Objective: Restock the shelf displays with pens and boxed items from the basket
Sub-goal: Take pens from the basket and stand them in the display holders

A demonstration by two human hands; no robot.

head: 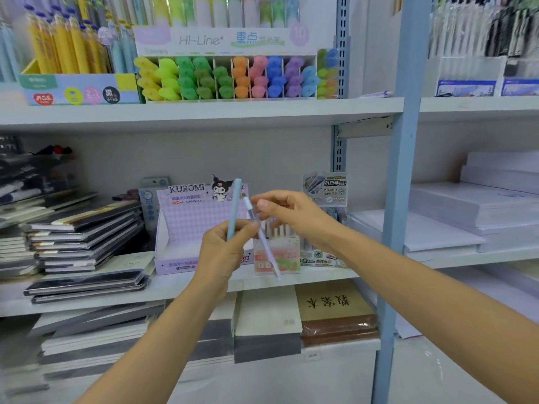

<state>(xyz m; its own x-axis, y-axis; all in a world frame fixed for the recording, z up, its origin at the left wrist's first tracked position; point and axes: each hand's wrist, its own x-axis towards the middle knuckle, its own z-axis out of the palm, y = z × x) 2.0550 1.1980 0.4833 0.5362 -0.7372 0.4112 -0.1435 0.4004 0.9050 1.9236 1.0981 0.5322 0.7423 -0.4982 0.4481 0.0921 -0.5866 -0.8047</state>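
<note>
The left hand [224, 252] is curled around the lower part of a blue pen [236, 199], which stands almost upright above the fist, its top tipped slightly right. Just right of it, the right hand [288, 214] pinches the upper end of a lilac pen [267, 246], whose long axis slants down and right below the fingers. The 2 pens look light, stiff and smooth, so a mid-barrel pinch should steady them best. A purple display box [186, 225] stands behind the hands.
</note>
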